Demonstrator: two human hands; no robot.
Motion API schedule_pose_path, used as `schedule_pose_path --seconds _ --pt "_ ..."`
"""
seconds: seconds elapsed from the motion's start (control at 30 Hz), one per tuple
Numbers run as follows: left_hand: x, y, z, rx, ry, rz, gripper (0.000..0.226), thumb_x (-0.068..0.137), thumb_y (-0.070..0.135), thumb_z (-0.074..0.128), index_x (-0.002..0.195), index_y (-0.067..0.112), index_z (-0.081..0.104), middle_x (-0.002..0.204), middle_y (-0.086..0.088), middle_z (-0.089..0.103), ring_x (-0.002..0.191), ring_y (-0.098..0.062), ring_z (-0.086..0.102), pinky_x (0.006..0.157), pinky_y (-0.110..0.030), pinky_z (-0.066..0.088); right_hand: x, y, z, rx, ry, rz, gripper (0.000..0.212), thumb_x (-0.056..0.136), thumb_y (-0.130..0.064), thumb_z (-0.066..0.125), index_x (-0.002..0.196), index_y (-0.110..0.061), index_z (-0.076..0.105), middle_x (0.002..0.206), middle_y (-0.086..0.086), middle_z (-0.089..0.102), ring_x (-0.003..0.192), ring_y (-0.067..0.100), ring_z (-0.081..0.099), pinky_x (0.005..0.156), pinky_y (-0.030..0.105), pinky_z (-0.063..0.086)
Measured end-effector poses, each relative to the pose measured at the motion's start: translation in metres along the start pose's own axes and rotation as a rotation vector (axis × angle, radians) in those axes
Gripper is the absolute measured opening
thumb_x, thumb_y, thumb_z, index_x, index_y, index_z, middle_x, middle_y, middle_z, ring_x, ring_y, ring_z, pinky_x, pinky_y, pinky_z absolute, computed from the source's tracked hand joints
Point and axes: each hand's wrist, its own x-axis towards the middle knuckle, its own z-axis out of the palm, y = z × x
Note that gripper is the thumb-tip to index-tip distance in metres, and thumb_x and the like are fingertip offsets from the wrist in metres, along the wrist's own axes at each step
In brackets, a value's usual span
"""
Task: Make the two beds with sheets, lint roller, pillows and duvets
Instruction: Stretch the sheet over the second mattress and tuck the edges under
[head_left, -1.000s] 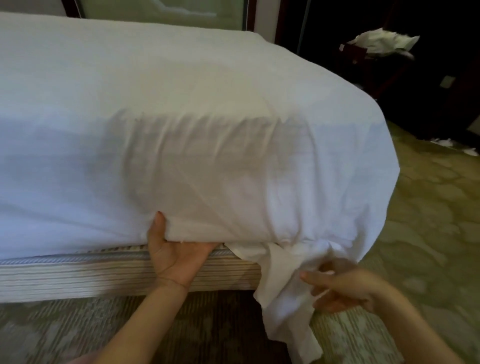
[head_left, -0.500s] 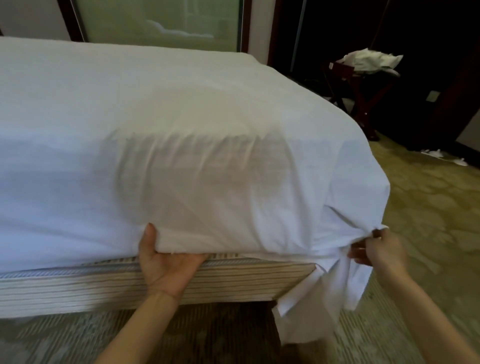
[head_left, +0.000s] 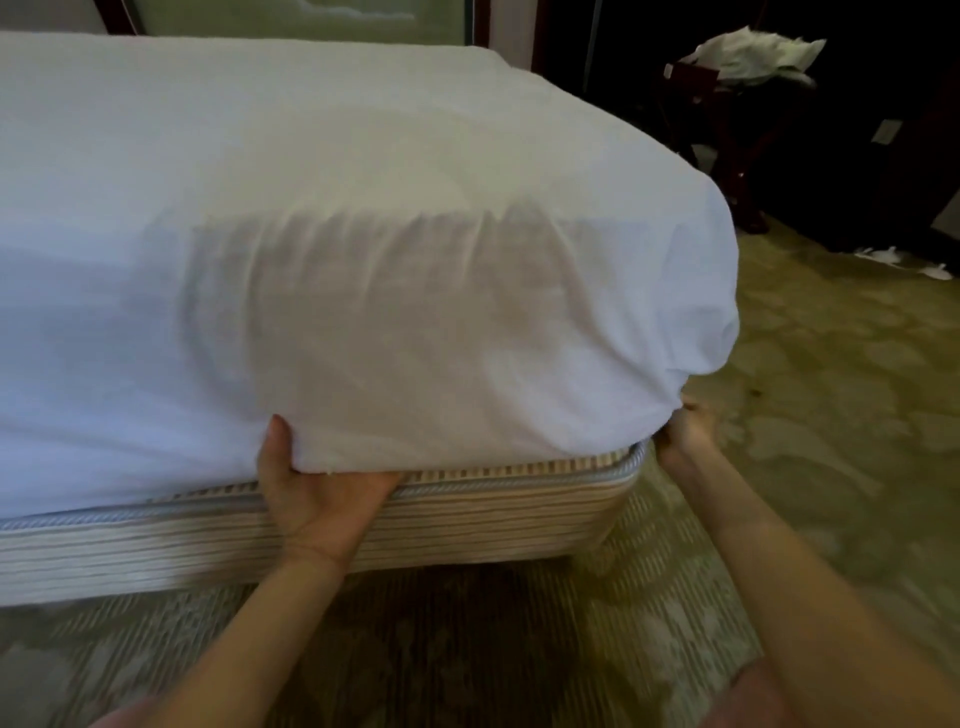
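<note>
A white sheet (head_left: 363, 218) covers the mattress, stretched down over its near side and right corner. My left hand (head_left: 322, 493) grips the sheet-covered lower edge of the mattress (head_left: 467, 395), thumb up against the side and fingers hidden underneath. My right hand (head_left: 680, 436) is at the right corner, its fingers pushed out of sight between the mattress and the striped bed base (head_left: 493, 514) where the sheet's corner goes under.
Patterned carpet (head_left: 805, 415) spreads in front and to the right. A dark wooden stand (head_left: 737, 135) holding crumpled white linen (head_left: 753, 52) is at the far right. White scraps (head_left: 883, 257) lie on the floor near it.
The loose sheet tail that hung below the corner is gone from view, drawn under the mattress. My right hand moved in from beside the corner to under it. My left hand stays put.
</note>
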Motion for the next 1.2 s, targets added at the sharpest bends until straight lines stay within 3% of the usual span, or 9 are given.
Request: schedule_pose_path --seconds 0.13,0.23,0.4,0.57,0.63,0.73,0.8,0.93,1.2 --pt "-0.001 -0.006 0.012 0.101 0.055 0.069 0.065 0.048 0.036 0.085 0.110 0.021 0.071 0.128 -0.005 0.061 0.117 -0.030 0.057 0.095 -0.062 0.039 -0.033 0.008 -0.032 -0.433 -0.013 0.177 0.024 0.096 0.006 0.039 0.116 0.010 0.051 0.138 0.028 0.043 0.118 0.040 0.049 0.049 0.020 0.048" --pt "-0.003 -0.006 0.022 0.114 0.146 0.050 0.067 0.042 0.036 0.087 0.106 0.021 0.073 0.128 -0.006 0.061 0.119 -0.032 0.056 0.099 -0.064 0.035 -0.051 -0.009 -0.050 -0.428 0.013 0.273 0.014 0.097 -0.004 0.042 0.108 -0.002 0.049 0.092 0.016 0.050 0.067 0.026 0.046 0.034 0.022 0.041" --pt "-0.015 -0.010 0.052 0.028 0.339 0.068 0.049 0.059 0.036 0.072 0.104 0.016 0.074 0.121 -0.013 0.064 0.117 -0.037 0.054 0.099 -0.062 0.035 -0.094 -0.039 -0.025 -0.412 0.118 0.061 0.013 0.090 -0.005 0.051 0.085 -0.017 0.053 0.077 0.005 0.050 0.058 0.012 0.048 0.051 0.023 0.037" --pt "-0.016 -0.006 0.067 -0.047 0.418 0.035 0.056 0.073 0.040 0.062 0.124 0.016 0.060 0.125 -0.016 0.062 0.120 -0.039 0.051 0.106 -0.057 0.032 -0.164 -0.024 0.012 -0.115 -0.298 0.490 0.023 0.089 0.007 0.044 0.074 -0.011 0.047 0.058 0.005 0.046 0.032 0.008 0.049 0.035 0.018 0.043" --pt "-0.019 -0.002 0.070 -0.045 0.478 -0.014 0.054 0.077 0.040 0.062 0.125 0.016 0.058 0.125 -0.016 0.061 0.119 -0.040 0.052 0.106 -0.058 0.032 -0.185 -0.021 0.028 -0.107 -0.500 0.622 0.013 0.077 0.010 0.061 0.075 -0.002 0.055 0.058 0.011 0.059 0.042 0.015 0.060 0.040 0.024 0.051" --pt "-0.030 0.006 0.081 0.019 0.661 -0.092 0.053 0.079 0.039 0.066 0.123 0.011 0.056 0.122 -0.019 0.060 0.113 -0.039 0.054 0.101 -0.054 0.040 -0.192 -0.020 0.040 -0.026 -0.664 0.597 0.066 0.022 0.002 0.092 0.082 0.001 0.066 0.092 0.022 0.071 0.075 0.027 0.072 0.054 0.032 0.057" --pt "-0.042 0.018 0.086 0.107 0.783 -0.171 0.057 0.079 0.032 0.070 0.124 0.003 0.051 0.123 -0.022 0.055 0.113 -0.038 0.053 0.096 -0.051 0.045 -0.194 -0.021 0.044 -0.023 -0.653 0.568 0.072 0.021 -0.004 0.093 0.087 -0.002 0.063 0.103 0.024 0.069 0.084 0.029 0.072 0.057 0.033 0.058" --pt "-0.085 0.042 0.109 0.631 0.783 -0.321 0.025 0.091 0.020 0.053 0.108 0.003 0.059 0.108 -0.012 0.065 0.098 -0.022 0.062 0.091 -0.035 0.042 -0.224 -0.038 0.058 -0.549 -0.826 0.413 0.026 0.089 -0.017 0.059 0.107 0.001 0.062 0.095 0.017 0.073 0.064 0.018 0.070 0.047 0.021 0.053" --pt "-0.025 0.115 0.243 1.865 0.185 0.523 0.021 0.082 -0.001 0.059 0.074 0.019 0.058 0.073 0.006 0.061 0.063 -0.009 0.056 0.060 -0.018 0.044 -0.266 -0.185 0.180 -0.715 -1.049 -0.429 0.014 0.092 -0.014 0.057 0.091 -0.005 0.067 0.077 0.006 0.072 0.056 0.010 0.062 0.049 0.018 0.048"
